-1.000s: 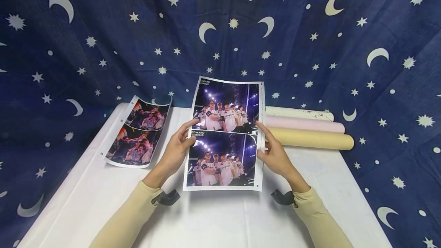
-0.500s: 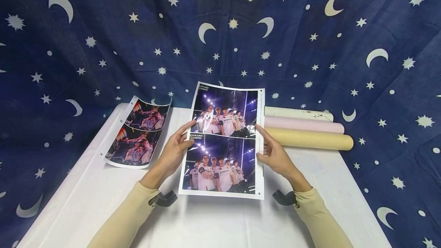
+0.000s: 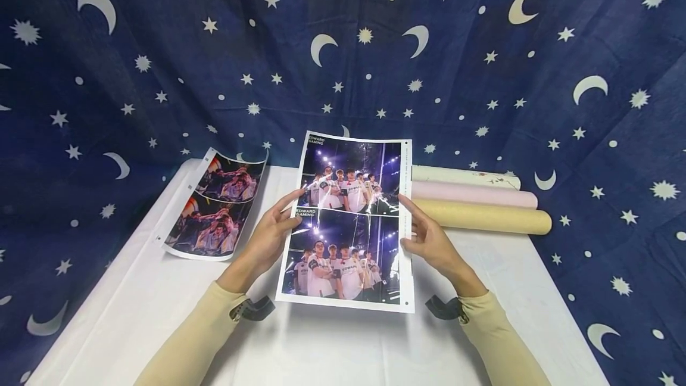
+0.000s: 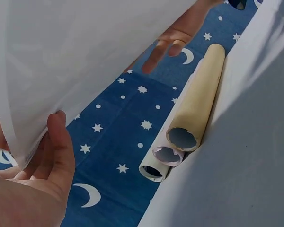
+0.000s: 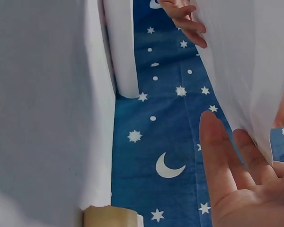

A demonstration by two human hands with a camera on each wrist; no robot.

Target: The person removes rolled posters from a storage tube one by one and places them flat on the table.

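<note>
A photo print [image 3: 345,255] with two copies of a group picture, lettered "EDWARD GAMING", is held up over the table, its top tilted away. My left hand [image 3: 268,240] grips its left edge, thumb on the front and other fingers partly behind. At the right edge, my right hand [image 3: 434,246] holds it with thumb and fingers. Both wrist views show the sheet's plain white back [image 4: 61,56] and the fingers of my left hand [image 4: 47,165] and right hand [image 5: 248,184] at its edges. A second photo print [image 3: 214,213] lies curled on the table, left of my left hand.
Rolls in cream [image 3: 466,177], pink [image 3: 493,196] and yellow [image 3: 493,217] lie side by side at the table's back right, partly hidden by the print. The white-covered table [image 3: 343,350] meets a dark blue curtain [image 3: 343,88] with moons and stars behind.
The held print has come down and slightly nearer, with its lower edge swung a little left. Glare now streaks its surface. Both hands keep their hold, and the other print and rolls stay put.
</note>
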